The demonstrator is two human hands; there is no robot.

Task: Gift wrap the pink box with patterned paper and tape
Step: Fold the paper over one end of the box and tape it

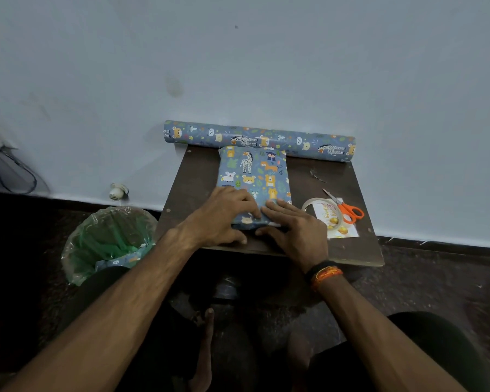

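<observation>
From the head view, the box (253, 179) lies flat in the middle of the tabletop (193, 179), already covered in animal paper. Both hands press on its near end: the left hand (224, 213) flat on top with its thumb down the front, the right hand (292, 224) spread over the fold beside it, neither one clenched. The package looks light and stiff, the paper slick and easily torn, so I'd hold it by the edges. The tape (323, 213) and scissors (345, 207) lie just to the right, the roll (259, 140) against the wall.
</observation>
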